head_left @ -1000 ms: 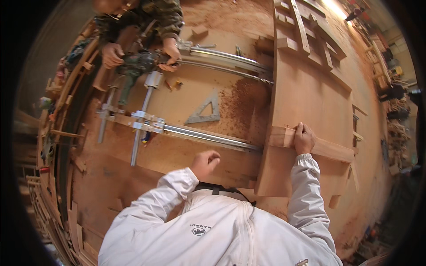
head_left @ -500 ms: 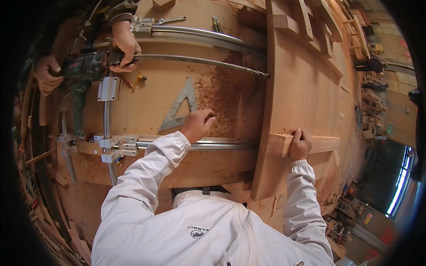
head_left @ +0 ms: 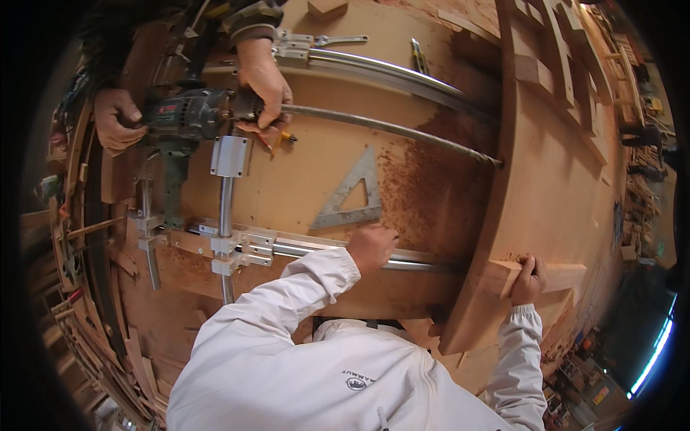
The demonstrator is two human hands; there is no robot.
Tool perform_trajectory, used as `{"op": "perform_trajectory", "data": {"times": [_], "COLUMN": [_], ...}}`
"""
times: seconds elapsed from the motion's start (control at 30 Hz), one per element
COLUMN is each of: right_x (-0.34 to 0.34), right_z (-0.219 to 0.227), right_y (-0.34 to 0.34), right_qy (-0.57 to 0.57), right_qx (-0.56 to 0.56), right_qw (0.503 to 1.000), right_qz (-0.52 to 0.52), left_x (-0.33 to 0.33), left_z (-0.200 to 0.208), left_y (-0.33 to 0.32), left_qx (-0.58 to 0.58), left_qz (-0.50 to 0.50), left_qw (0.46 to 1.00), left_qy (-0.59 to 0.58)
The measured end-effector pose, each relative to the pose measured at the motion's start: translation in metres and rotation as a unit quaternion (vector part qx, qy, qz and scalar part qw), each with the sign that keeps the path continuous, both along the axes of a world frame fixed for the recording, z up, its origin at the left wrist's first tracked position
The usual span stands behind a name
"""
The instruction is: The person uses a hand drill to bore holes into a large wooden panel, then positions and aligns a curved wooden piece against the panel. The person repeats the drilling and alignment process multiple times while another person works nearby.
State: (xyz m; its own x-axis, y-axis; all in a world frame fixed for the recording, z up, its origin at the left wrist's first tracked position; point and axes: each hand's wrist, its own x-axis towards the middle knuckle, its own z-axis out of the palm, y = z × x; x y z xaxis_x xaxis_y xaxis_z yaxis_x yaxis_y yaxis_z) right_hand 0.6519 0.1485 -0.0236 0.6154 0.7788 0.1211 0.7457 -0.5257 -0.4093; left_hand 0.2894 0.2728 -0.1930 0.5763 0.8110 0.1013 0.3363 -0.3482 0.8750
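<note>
Right hand (head_left: 528, 281) grips wooden block (head_left: 503, 276); left hand (head_left: 370, 248), curled empty, touches metal rail (head_left: 309, 250).

The person's left hand (head_left: 371, 246) is knuckles-up over the lower steel rail (head_left: 302, 250) near the tabletop's (head_left: 302, 179) near edge, so whether its fingers grip the rail or merely rest on it cannot be told. The right hand (head_left: 528, 281) wraps the wooden block (head_left: 503, 276) at the tall panel's (head_left: 553, 179) near corner, palm hidden behind it. At the far-left corner a co-worker's body is cut off by the picture's rim, and the drill's long bit (head_left: 388, 131) vanishes behind the panel's edge.
</note>
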Motion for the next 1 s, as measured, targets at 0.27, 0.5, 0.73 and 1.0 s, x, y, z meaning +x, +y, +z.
{"op": "perform_trajectory", "data": {"times": [0.27,0.5,0.73,1.0], "right_x": [-0.003,0.003,-0.003,-0.009], "right_z": [0.001,-0.007,0.0,0.006], "right_y": [0.003,-0.004,0.004,0.009], "right_qy": [0.009,-0.008,-0.014,0.004], "right_qx": [-0.001,0.022,0.019,0.0], "right_qw": [1.0,1.0,1.0,1.0], "right_qz": [0.002,0.004,0.013,0.006], "left_x": [-0.001,0.002,0.015,0.029], "left_z": [0.002,-0.009,0.023,0.038], "left_y": [0.001,0.0,0.025,0.155], "left_qx": [-0.009,-0.029,-0.217,-0.346], "left_qz": [0.001,-0.029,-0.005,0.164], "left_qw": [1.0,0.999,0.975,0.809], "left_qy": [0.005,0.021,-0.039,-0.447]}}
